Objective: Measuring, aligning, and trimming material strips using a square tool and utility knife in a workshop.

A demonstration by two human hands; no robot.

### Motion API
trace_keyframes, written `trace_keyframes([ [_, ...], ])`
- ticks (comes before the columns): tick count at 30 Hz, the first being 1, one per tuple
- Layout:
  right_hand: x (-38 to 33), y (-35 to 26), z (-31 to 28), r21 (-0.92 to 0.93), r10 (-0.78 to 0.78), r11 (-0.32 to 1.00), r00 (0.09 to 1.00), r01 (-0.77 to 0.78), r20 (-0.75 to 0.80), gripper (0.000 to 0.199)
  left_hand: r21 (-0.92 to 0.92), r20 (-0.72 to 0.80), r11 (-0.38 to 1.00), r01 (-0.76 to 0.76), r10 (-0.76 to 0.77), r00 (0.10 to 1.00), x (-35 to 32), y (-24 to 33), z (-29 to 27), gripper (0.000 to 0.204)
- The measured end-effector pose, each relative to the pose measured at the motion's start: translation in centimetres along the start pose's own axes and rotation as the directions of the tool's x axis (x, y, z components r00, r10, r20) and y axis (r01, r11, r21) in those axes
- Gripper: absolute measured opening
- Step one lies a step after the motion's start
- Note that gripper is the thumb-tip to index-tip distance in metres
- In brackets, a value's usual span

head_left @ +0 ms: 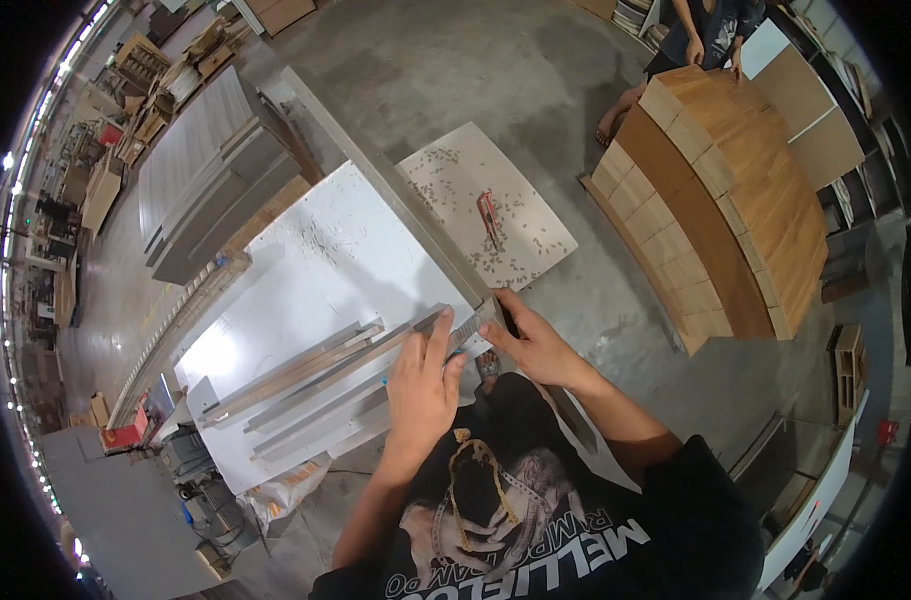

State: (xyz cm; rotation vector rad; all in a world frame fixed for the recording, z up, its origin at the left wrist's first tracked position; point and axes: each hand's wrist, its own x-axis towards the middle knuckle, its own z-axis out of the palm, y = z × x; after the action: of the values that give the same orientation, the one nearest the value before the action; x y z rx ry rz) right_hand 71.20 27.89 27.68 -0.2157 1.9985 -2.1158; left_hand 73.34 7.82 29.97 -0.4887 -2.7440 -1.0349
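Observation:
My right hand (544,350) is closed round the near end of a long grey board (376,180), thumb on one face and fingers over the far edge. From there the board runs up and left across the white worktable (306,260). Close beside it my left hand (424,380) has its index finger stretched forward by the board's end. Teal bits show at both sides of this hand, apparently a small thing in it, mostly hidden. Several narrow grey strips (316,412) lie side by side under and left of my left hand.
Beyond the table, a pale sheet (541,235) holds a red tool (488,215) and scattered small pieces. Stacked grey panels (201,170) stand left. A curved wooden piece (776,190) stands right, a co-worker (711,35) behind it. Machinery (211,490) is at lower left.

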Motion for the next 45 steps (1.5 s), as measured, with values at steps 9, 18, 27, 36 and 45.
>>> trace_keyframes([
  [9, -0.9, -1.0, -1.0, -0.253, 0.059, 0.964, 0.994, -0.081, -0.093, 0.048, 0.138, 0.102, 0.988, -0.068, 0.054, 0.993, 0.8, 1.1, 0.1, 0.054],
  [18, -1.8, -1.7, -0.9, -0.201, 0.138, 0.968, 0.988, -0.148, -0.063, 0.049, 0.122, 0.089, 0.984, -0.129, 0.118, 0.989, 0.6, 0.4, 0.4, 0.050],
  [27, -2.2, -2.9, -0.6, -0.280, 0.062, 0.957, 0.995, -0.081, -0.079, 0.044, 0.203, 0.097, 0.969, -0.142, 0.125, 0.987, 0.5, 0.9, 0.1, 0.050],
  [36, -2.2, -3.0, -0.2, -0.391, -0.011, 0.920, 0.997, -0.022, -0.083, 0.045, 0.228, 0.101, 0.943, -0.244, 0.226, 0.969, 1.3, -0.2, -0.9, 0.050],
  [45, -2.0, -2.8, -0.5, -0.441, -0.048, 0.898, 0.997, 0.013, -0.067, 0.048, 0.331, 0.177, 0.857, -0.395, 0.355, 0.918, 3.4, -0.1, -3.6, 0.049],
])
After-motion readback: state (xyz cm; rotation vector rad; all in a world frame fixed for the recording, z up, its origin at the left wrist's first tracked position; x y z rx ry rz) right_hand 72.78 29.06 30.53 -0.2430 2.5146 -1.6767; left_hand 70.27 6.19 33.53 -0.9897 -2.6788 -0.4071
